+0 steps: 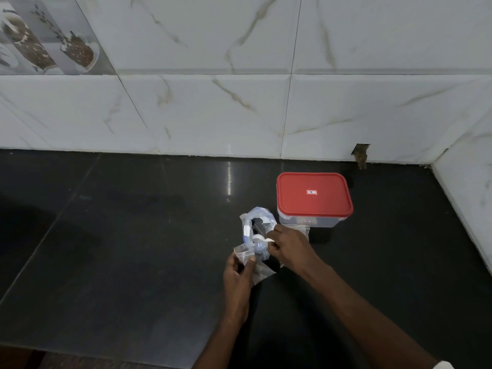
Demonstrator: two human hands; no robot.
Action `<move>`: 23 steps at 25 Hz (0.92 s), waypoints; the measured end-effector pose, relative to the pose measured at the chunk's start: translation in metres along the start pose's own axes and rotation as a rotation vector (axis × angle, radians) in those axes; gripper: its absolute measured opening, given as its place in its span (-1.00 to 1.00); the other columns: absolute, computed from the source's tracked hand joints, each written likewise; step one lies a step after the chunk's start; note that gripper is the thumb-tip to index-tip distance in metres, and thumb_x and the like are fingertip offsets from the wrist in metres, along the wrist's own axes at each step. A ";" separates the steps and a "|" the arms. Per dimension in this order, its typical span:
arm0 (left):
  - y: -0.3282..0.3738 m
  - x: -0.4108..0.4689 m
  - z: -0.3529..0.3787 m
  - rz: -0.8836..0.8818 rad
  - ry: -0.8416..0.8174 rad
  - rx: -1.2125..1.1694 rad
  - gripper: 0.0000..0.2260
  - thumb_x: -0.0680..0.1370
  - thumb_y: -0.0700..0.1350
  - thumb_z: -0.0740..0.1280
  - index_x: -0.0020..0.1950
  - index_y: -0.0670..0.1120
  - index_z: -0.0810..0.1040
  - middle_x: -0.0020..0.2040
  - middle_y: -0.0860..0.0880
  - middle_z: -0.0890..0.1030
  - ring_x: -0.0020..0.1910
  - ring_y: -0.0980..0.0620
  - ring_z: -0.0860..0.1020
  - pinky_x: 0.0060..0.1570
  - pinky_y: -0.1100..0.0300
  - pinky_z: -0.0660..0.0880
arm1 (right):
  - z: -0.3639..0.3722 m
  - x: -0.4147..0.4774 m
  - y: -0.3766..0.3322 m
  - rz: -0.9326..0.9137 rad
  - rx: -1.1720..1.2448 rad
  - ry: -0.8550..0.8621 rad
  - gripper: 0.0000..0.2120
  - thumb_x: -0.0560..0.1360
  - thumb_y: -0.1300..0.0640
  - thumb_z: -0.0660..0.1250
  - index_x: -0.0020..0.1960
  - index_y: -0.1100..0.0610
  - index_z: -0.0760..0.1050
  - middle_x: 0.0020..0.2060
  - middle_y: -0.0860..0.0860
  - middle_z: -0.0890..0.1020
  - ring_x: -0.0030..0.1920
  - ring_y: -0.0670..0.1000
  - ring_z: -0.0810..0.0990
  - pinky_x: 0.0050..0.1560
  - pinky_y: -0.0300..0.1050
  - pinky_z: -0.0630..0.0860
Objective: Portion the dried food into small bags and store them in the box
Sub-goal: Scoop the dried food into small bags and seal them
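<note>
Left hand (238, 272): nearest, front-left of the box (298, 221); thumb and fingers pinch a small clear bag (243, 253).
Right hand (288, 247): just before the box; fingertips pinch the larger plastic bag (255, 222).
Box: clear, red lid (314, 206) on, on the black counter (133, 249).
Behind the box: tiled wall (213, 115).

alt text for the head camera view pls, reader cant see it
Two bare hands handle clear plastic bags on a dark counter: the left hand holds a small bag, the right hand pinches a larger bag. Behind them stands a clear box with its red lid on, near a white tiled wall.
</note>
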State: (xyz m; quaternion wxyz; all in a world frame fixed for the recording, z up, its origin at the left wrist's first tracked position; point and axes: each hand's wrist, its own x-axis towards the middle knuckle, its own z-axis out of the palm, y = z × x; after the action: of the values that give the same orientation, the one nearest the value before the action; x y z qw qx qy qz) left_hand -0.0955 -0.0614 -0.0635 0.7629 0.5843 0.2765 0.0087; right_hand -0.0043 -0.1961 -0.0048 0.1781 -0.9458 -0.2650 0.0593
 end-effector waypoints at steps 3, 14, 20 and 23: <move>0.004 0.003 0.002 0.007 0.018 0.010 -0.70 0.58 -0.20 0.39 0.32 -0.08 0.55 0.14 -0.12 0.70 0.13 -0.13 0.68 0.19 -0.13 0.57 | 0.003 0.000 -0.003 0.093 0.136 0.022 -0.85 0.45 0.18 0.27 -0.21 0.23 0.56 -0.25 0.12 0.60 -0.29 0.03 0.51 -0.32 -0.13 0.27; 0.010 0.002 -0.002 0.139 0.005 0.291 -0.54 0.49 -0.13 0.51 0.35 0.09 0.48 0.25 0.07 0.63 0.23 0.14 0.61 0.22 0.11 0.57 | -0.009 0.001 0.010 0.891 1.113 0.302 -0.84 0.39 0.35 0.38 -0.34 0.40 0.53 -0.55 0.15 0.48 -0.61 0.01 0.39 -0.48 -0.13 0.46; 0.017 0.003 -0.002 0.201 0.030 0.418 -0.35 0.39 0.13 0.52 0.44 0.06 0.43 0.34 0.10 0.57 0.30 0.15 0.54 0.30 0.04 0.52 | -0.026 -0.013 0.001 0.779 0.994 0.428 -0.83 0.39 0.31 0.38 -0.37 0.33 0.56 -0.50 0.20 0.57 -0.62 0.04 0.47 -0.43 -0.07 0.50; 0.023 0.001 -0.001 0.229 0.028 0.440 -0.40 0.45 -0.03 0.53 0.46 0.03 0.42 0.35 0.07 0.56 0.30 0.15 0.53 0.28 0.17 0.49 | -0.043 -0.022 -0.010 0.688 0.987 0.489 -0.83 0.40 0.30 0.37 -0.36 0.31 0.56 -0.50 0.25 0.55 -0.62 0.06 0.48 -0.44 -0.08 0.48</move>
State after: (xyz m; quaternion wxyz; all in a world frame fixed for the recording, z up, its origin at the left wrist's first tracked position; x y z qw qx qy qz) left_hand -0.0876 -0.0531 -0.0434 0.6074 0.7638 0.2142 0.0428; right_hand -0.0191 -0.2124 0.0392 0.6179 -0.7698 0.1597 0.0108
